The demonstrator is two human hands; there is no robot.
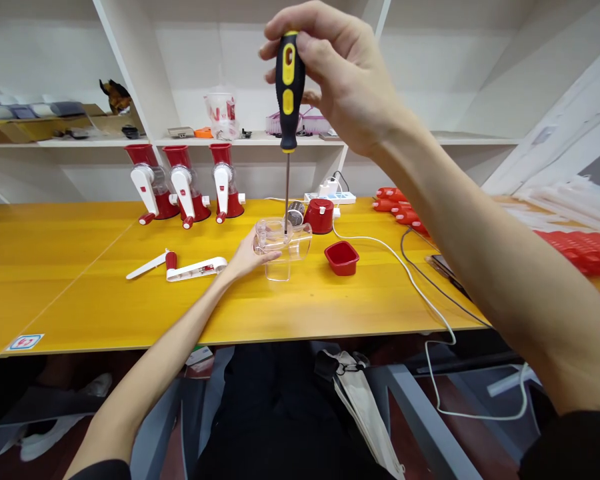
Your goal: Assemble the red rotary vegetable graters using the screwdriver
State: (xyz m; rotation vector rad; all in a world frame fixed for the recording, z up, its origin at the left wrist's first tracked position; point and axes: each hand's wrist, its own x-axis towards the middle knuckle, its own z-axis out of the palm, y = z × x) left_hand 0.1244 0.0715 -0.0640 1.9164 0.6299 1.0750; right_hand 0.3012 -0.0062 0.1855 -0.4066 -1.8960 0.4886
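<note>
My right hand is raised and grips the top of a black and yellow screwdriver. The screwdriver stands upright, its shaft pointing down into a clear plastic grater housing. Around the left side of that housing my left hand is closed, steadying it on the table. Whether the tip meets a screw is too small to tell. Just behind the housing lie a metal grater drum and a red base. A red square cup sits to the right, and a white crank handle with a red knob lies left.
Three assembled red and white rotary graters stand at the back left. A power strip and a white cable lie to the right, near red netted items. Shelves rise behind the wooden table.
</note>
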